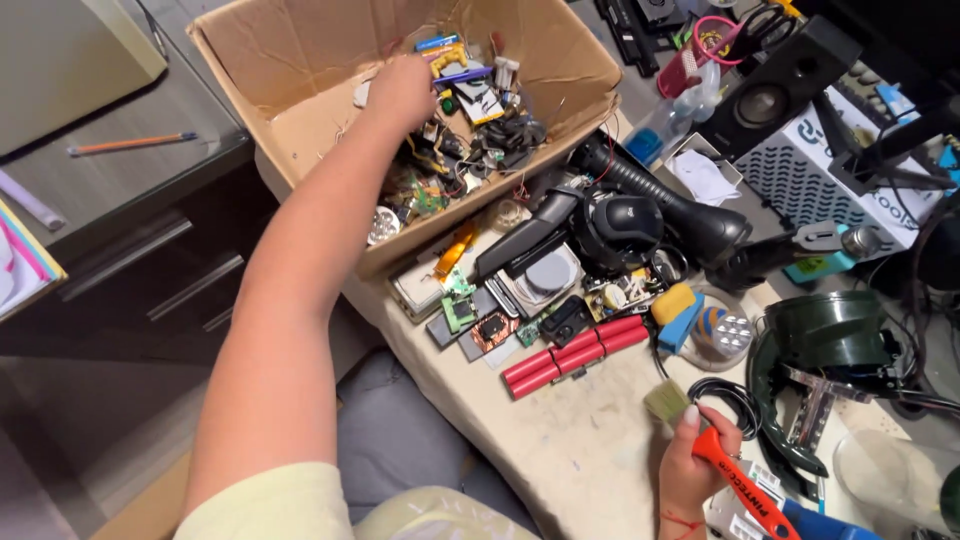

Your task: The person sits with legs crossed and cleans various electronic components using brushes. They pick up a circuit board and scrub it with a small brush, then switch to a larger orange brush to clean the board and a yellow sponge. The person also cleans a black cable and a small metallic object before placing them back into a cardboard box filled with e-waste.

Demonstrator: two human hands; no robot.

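My left hand (pixel 400 92) reaches into an open cardboard box (pixel 300 60) at the top of the view, its fingers down among several small electronic parts (pixel 470 130); whether it grips one is hidden. My right hand (pixel 690 465) rests near the bottom right edge of the cluttered bench, closed around an orange-handled tool (pixel 745 485). A small greenish block (pixel 666 400) lies just above that hand.
Red cylindrical cells (pixel 570 355), circuit boards (pixel 462 312), a black handheld device (pixel 660 205), a yellow-and-blue sponge (pixel 677 312), a dark green machine housing (pixel 830 340) and a speaker (pixel 775 95) crowd the bench. A dark drawer cabinet (pixel 150 270) with an orange pencil (pixel 130 144) stands left.
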